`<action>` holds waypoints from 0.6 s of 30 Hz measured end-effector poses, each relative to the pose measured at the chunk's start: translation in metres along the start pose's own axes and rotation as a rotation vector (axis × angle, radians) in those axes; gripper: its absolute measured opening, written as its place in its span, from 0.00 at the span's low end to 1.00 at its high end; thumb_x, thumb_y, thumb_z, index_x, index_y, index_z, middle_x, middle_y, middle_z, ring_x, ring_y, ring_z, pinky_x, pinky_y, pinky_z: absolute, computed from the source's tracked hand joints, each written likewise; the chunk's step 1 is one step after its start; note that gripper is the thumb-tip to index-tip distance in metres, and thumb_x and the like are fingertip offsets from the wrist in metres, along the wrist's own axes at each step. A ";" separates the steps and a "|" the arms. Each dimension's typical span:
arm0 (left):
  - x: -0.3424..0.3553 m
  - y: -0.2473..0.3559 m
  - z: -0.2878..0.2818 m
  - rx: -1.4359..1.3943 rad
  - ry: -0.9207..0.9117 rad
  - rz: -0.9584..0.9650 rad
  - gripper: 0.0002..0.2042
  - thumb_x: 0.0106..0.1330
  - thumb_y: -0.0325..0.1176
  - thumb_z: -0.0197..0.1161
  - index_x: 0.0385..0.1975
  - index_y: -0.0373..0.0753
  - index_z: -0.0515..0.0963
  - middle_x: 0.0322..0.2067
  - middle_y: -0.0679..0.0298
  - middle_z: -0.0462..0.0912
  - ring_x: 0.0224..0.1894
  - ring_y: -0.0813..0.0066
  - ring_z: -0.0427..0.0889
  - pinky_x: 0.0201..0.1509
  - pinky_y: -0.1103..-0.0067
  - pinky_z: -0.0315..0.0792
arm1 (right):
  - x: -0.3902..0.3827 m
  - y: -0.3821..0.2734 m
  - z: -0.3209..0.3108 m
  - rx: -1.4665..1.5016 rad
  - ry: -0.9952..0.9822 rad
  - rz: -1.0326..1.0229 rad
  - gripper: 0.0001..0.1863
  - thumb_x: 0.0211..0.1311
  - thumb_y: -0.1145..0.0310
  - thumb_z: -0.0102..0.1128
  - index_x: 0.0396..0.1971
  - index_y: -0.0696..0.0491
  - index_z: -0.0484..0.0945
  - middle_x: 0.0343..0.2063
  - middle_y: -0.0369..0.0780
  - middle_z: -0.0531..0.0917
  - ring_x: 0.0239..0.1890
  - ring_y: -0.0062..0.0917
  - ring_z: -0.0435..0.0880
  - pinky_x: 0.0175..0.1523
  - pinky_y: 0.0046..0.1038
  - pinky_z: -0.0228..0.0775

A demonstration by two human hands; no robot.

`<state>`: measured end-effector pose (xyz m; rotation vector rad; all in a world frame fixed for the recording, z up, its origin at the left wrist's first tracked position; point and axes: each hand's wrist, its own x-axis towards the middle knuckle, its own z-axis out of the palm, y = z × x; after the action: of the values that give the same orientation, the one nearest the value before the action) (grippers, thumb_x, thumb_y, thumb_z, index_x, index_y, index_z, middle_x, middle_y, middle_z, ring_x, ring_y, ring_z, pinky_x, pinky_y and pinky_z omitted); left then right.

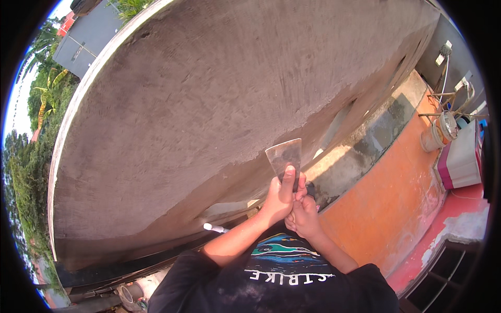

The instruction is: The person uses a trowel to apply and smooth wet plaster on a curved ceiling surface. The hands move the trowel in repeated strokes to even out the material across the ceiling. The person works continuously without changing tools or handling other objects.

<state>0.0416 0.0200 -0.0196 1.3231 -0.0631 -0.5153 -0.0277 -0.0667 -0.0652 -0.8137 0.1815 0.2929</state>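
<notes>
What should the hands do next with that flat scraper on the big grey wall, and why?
Probably draw the scraper down the grey wall. Both the left hand and right hand grip its handle, and the blade lies flat against the wall.

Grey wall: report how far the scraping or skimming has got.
Most of the grey wall already looks evenly coated. In hand: both hands, left hand and right hand, press the scraper against its lower edge. Left: a paler patch right of the blade.
</notes>
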 end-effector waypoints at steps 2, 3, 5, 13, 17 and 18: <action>-0.001 0.018 0.002 0.020 -0.030 0.095 0.31 0.73 0.63 0.38 0.27 0.36 0.68 0.17 0.67 0.67 0.21 0.82 0.66 0.27 0.84 0.63 | 0.006 -0.013 0.011 -0.077 -0.076 -0.164 0.15 0.76 0.59 0.46 0.35 0.55 0.71 0.16 0.31 0.69 0.12 0.12 0.63 0.16 0.17 0.53; 0.001 0.030 0.000 0.036 -0.061 0.183 0.31 0.74 0.63 0.38 0.26 0.36 0.68 0.17 0.67 0.67 0.21 0.82 0.65 0.27 0.84 0.62 | 0.007 -0.022 0.014 -0.110 -0.097 -0.212 0.15 0.76 0.59 0.47 0.34 0.55 0.71 0.16 0.31 0.69 0.13 0.12 0.63 0.17 0.17 0.53; 0.002 0.048 0.004 0.038 -0.110 0.283 0.31 0.74 0.62 0.38 0.26 0.36 0.68 0.17 0.67 0.67 0.20 0.82 0.65 0.27 0.84 0.62 | 0.010 -0.040 0.017 -0.166 -0.136 -0.288 0.14 0.76 0.59 0.47 0.33 0.55 0.71 0.16 0.31 0.70 0.14 0.11 0.64 0.18 0.17 0.53; -0.007 0.009 0.011 -0.072 -0.093 0.080 0.29 0.76 0.58 0.36 0.28 0.37 0.69 0.17 0.67 0.69 0.22 0.82 0.67 0.27 0.83 0.63 | -0.015 -0.020 -0.004 -0.083 -0.042 -0.061 0.13 0.76 0.62 0.47 0.31 0.54 0.69 0.14 0.33 0.69 0.11 0.13 0.64 0.14 0.18 0.53; -0.004 -0.016 0.000 -0.055 -0.033 0.020 0.30 0.75 0.60 0.37 0.28 0.37 0.69 0.17 0.68 0.69 0.21 0.82 0.67 0.26 0.82 0.63 | -0.010 -0.004 -0.019 -0.134 -0.006 -0.020 0.12 0.76 0.62 0.46 0.33 0.54 0.69 0.14 0.32 0.68 0.10 0.13 0.63 0.13 0.17 0.53; -0.003 -0.016 -0.001 -0.057 -0.031 0.003 0.30 0.75 0.60 0.37 0.28 0.36 0.69 0.17 0.68 0.69 0.21 0.83 0.67 0.26 0.83 0.62 | -0.008 -0.003 -0.018 -0.114 -0.006 -0.017 0.12 0.76 0.62 0.46 0.33 0.53 0.69 0.14 0.32 0.68 0.10 0.13 0.63 0.13 0.17 0.53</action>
<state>0.0343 0.0195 -0.0346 1.2595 -0.0760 -0.5315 -0.0356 -0.0834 -0.0732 -0.9266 0.1537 0.2917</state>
